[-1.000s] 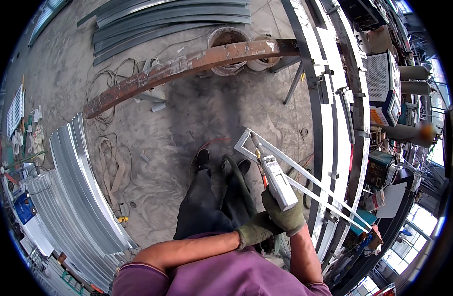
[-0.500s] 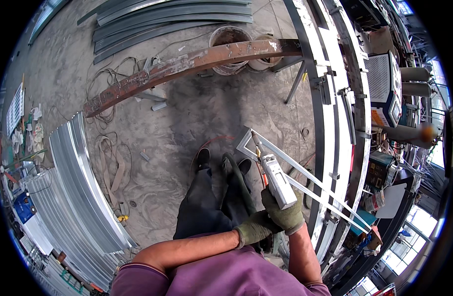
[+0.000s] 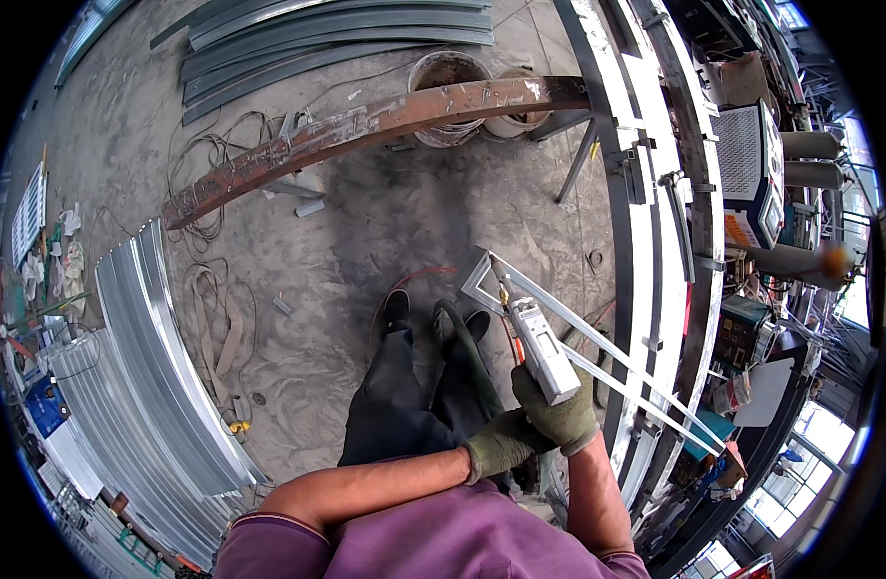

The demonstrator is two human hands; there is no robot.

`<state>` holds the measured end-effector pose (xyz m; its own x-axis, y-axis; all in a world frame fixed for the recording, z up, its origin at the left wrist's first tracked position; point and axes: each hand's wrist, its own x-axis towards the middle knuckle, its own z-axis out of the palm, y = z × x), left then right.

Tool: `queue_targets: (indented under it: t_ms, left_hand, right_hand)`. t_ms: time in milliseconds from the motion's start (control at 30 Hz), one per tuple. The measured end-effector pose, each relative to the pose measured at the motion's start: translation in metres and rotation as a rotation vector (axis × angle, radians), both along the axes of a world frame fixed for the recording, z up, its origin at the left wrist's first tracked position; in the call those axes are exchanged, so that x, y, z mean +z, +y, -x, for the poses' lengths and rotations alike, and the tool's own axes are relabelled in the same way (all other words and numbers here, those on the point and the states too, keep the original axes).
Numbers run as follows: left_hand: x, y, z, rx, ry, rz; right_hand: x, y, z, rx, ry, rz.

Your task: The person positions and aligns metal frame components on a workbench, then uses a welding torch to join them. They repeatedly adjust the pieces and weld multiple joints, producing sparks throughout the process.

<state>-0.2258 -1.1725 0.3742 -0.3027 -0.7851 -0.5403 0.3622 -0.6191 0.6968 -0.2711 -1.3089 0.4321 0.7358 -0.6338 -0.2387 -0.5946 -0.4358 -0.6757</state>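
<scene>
My right hand (image 3: 565, 410), in a green work glove, grips a grey-white handheld welding gun (image 3: 541, 349). The gun's narrow brass-coloured nozzle points away from me and lies over the corner of a silvery metal frame (image 3: 477, 287). Long thin bars (image 3: 612, 345) of that frame run right and toward me, across the workbench edge. My left hand (image 3: 501, 446), gloved alike, crosses in front of my body and is curled against the underside of my right hand. Its fingertips are hidden, so what they hold cannot be made out.
On the right runs a long metal workbench (image 3: 646, 261) with clamps. A curved rusty beam (image 3: 366, 124) spans the far floor, near two buckets (image 3: 450, 72). Corrugated metal sheets (image 3: 163, 367) lie left; loose cables and a strap (image 3: 233, 338) lie on the floor. A boxy machine (image 3: 749, 159) stands beyond the bench.
Almost nothing differs. The gun and the frame's corner sit very slightly farther left; both hands keep the same hold.
</scene>
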Motion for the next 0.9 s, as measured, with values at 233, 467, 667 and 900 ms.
queue_targets:
  t_ms: [233, 467, 667, 900]
  left_hand:
    - [0.006, -0.001, -0.006, -0.024, -0.012, -0.013]
    - [-0.001, 0.002, 0.002, 0.052, -0.013, 0.011]
    - [-0.004, 0.004, 0.006, 0.097, 0.015, 0.026]
    - [0.009, -0.004, -0.007, -0.018, 0.048, -0.089]
  right_hand:
    - [0.0, 0.0, 0.0, -0.005, 0.012, -0.025]
    - [0.003, -0.001, 0.0, 0.0, 0.049, -0.024]
    - [0.001, 0.0, 0.002, 0.001, 0.061, -0.018]
    - [0.002, 0.0, 0.003, 0.028, 0.15, -0.011]
